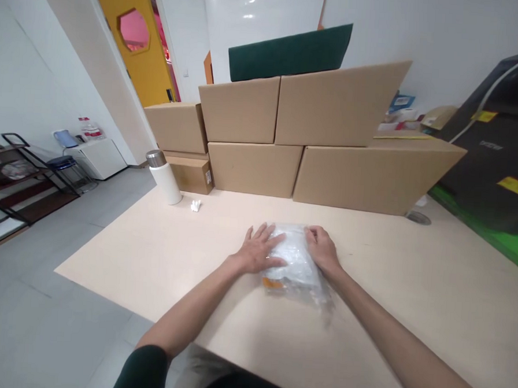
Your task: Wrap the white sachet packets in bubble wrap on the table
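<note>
A clear plastic bag [297,254] with whitish contents lies on the pale table top [195,248] in front of me. A small orange patch shows at its near left corner, and its loose near edge is crumpled and blurred. My left hand [261,251] rests on the bag's left side with the fingers spread. At the far right edge of the bag, my right hand [323,248] has its fingers curled in and grips the plastic. What exactly is inside the bag I cannot make out.
Stacked cardboard boxes [254,169] line the table's far side, with a dark green box [290,54] on top. A white bottle [166,180] and a crumpled tissue [196,206] stand at the back left. The table's left edge drops to a grey floor.
</note>
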`<act>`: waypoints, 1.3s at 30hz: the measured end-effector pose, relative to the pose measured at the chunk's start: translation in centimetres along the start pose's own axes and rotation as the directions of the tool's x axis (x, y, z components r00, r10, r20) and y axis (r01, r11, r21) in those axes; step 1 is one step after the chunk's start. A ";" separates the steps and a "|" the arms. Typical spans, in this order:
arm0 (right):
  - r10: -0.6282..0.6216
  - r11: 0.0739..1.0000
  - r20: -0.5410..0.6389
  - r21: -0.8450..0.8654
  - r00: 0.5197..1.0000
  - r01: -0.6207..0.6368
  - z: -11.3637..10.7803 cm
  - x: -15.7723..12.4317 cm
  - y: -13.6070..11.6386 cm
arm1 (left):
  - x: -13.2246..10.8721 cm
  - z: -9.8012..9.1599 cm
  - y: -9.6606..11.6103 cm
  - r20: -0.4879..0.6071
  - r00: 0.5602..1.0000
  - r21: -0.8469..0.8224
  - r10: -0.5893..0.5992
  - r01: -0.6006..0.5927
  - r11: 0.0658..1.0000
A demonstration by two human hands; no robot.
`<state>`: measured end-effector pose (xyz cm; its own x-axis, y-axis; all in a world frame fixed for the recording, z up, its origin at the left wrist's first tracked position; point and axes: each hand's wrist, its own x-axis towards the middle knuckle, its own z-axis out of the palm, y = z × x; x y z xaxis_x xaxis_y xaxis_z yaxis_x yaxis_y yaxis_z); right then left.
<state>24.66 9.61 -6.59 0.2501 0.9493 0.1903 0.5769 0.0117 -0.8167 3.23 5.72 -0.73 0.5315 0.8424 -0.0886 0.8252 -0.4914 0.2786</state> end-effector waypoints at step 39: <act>-0.537 0.668 0.585 -0.143 0.607 0.730 -3.7 -6.5 2.3 | -3.2 1.2 -2.9 0.113 0.949 -0.162 0.296 -0.276 0.947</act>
<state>27.28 2.30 -7.67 -0.6131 0.7540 0.2358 0.6797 0.6556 -0.3289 -0.63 4.18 -2.39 0.7696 0.6290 -0.1094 0.6042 -0.6623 0.4430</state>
